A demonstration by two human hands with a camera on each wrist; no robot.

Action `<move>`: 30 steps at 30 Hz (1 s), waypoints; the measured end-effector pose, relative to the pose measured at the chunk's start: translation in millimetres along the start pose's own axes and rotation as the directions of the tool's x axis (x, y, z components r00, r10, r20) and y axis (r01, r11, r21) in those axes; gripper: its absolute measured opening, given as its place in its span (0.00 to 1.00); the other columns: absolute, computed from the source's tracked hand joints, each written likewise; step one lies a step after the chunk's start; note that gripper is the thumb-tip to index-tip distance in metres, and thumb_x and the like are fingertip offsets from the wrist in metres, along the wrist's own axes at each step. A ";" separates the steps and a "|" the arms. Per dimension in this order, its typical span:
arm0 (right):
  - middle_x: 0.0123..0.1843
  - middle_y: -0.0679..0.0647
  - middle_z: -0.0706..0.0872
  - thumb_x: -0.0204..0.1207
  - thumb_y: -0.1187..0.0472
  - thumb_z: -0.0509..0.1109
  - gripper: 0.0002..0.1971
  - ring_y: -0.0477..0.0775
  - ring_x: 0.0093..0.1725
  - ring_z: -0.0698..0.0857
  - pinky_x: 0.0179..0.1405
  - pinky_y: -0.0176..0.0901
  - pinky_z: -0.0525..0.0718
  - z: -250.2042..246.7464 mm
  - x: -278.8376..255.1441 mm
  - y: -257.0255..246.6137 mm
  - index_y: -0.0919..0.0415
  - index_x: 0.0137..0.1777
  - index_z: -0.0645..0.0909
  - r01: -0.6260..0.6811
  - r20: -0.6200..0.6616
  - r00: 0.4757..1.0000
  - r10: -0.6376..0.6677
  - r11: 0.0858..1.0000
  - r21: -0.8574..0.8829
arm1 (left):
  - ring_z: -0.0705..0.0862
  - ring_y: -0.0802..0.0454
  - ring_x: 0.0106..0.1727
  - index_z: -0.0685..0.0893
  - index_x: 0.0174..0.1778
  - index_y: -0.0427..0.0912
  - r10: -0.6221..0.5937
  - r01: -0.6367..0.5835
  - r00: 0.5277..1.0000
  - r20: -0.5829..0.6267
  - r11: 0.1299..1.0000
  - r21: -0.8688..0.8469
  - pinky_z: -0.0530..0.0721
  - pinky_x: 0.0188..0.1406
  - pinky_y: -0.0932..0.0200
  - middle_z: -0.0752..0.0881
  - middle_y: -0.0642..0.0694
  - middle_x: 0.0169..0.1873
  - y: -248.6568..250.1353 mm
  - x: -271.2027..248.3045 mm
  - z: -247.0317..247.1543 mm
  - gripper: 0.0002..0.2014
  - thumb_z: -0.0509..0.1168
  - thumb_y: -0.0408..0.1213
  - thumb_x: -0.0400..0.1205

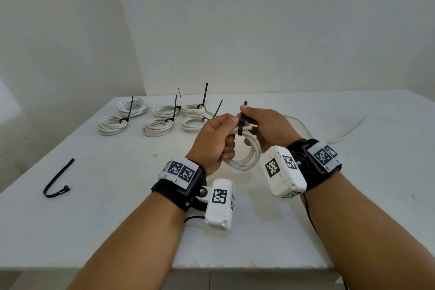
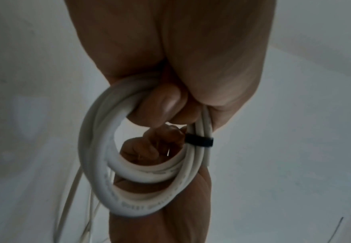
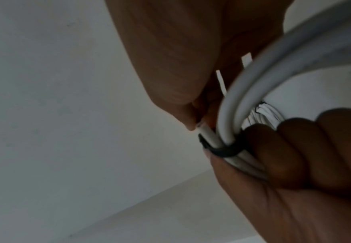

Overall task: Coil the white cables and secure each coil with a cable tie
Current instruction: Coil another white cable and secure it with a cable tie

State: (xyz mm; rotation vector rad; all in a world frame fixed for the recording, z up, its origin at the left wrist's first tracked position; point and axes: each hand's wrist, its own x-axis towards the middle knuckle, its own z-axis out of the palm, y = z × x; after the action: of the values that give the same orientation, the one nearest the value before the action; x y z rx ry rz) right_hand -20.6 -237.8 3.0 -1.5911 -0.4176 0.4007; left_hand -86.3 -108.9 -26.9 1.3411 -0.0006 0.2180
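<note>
Above the middle of the white table (image 1: 117, 219), both hands hold a white cable coil (image 1: 247, 159) upright. A black cable tie (image 1: 240, 126) wraps the bundled strands at the coil's top. My left hand (image 1: 223, 135) grips the coil just left of the tie, fingers curled through the loop. My right hand (image 1: 249, 116) pinches the tie's tail, which sticks up past the thumb. The left wrist view shows the coil (image 2: 99, 164) and the band of the tie (image 2: 199, 139) tight on the strands. The right wrist view shows the tie (image 3: 222, 150) around the cable (image 3: 253, 98), with a cut cable end beside it.
Several tied coils (image 1: 160, 116) with upright tie tails lie at the back left. A spare black cable tie (image 1: 58, 181) lies bent at the left. A loose white cable (image 1: 343, 134) trails on the table behind my right wrist. The table's front edge is near my forearms.
</note>
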 end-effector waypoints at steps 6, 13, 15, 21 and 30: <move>0.30 0.55 0.82 0.82 0.56 0.71 0.15 0.50 0.24 0.82 0.26 0.39 0.78 -9.1 -0.1 1.3 0.65 0.37 0.83 -0.004 -0.103 0.995 0.009 0.999 0.052 | 0.58 0.58 0.16 0.75 0.40 0.43 0.049 -0.063 0.985 0.166 0.995 0.077 0.64 0.16 0.67 0.65 0.53 0.18 -1.2 -5.3 1.3 0.08 0.69 0.32 0.81; 0.26 0.52 0.83 0.83 0.55 0.69 0.15 0.46 0.20 0.80 0.19 0.33 0.76 -2.1 0.2 4.4 0.65 0.39 0.83 0.006 -0.145 0.989 -0.002 1.000 0.021 | 0.62 0.58 0.17 0.78 0.56 0.40 0.028 -0.042 0.993 0.116 0.991 0.125 0.66 0.17 0.65 0.71 0.52 0.22 -3.5 -7.1 3.0 0.10 0.69 0.30 0.82; 0.24 0.49 0.81 0.84 0.54 0.68 0.15 0.45 0.18 0.80 0.17 0.31 0.75 -5.4 0.9 4.2 0.64 0.39 0.83 -0.003 -0.152 0.988 0.003 1.000 0.002 | 0.60 0.59 0.18 0.75 0.61 0.43 0.020 -0.028 0.997 0.081 0.995 0.095 0.63 0.17 0.65 0.68 0.53 0.21 -3.8 -6.4 4.5 0.12 0.66 0.29 0.85; 0.26 0.51 0.76 0.85 0.55 0.66 0.17 0.43 0.15 0.76 0.15 0.30 0.72 -7.3 3.6 3.1 0.64 0.36 0.79 -0.039 -0.132 0.991 0.035 0.999 -0.024 | 0.60 0.56 0.19 0.76 0.70 0.48 -0.038 0.020 0.993 0.115 0.989 0.149 0.61 0.16 0.66 0.83 0.41 0.29 3.0 -6.6 0.6 0.17 0.66 0.35 0.85; 0.23 0.52 0.75 0.84 0.55 0.67 0.17 0.48 0.19 0.73 0.18 0.32 0.73 -7.1 7.2 5.3 0.63 0.35 0.81 -0.056 -0.114 0.992 0.052 0.998 -0.029 | 0.61 0.56 0.23 0.87 0.63 0.46 -0.045 0.017 0.992 0.115 0.972 0.233 0.62 0.18 0.66 0.87 0.51 0.45 2.5 -6.4 -5.7 0.14 0.69 0.32 0.83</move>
State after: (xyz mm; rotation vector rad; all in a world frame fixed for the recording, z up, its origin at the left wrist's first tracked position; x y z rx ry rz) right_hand -10.6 -240.7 -1.9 -1.6507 -0.2963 0.3445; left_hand -93.7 -103.9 -26.7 1.5842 -0.0564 0.1125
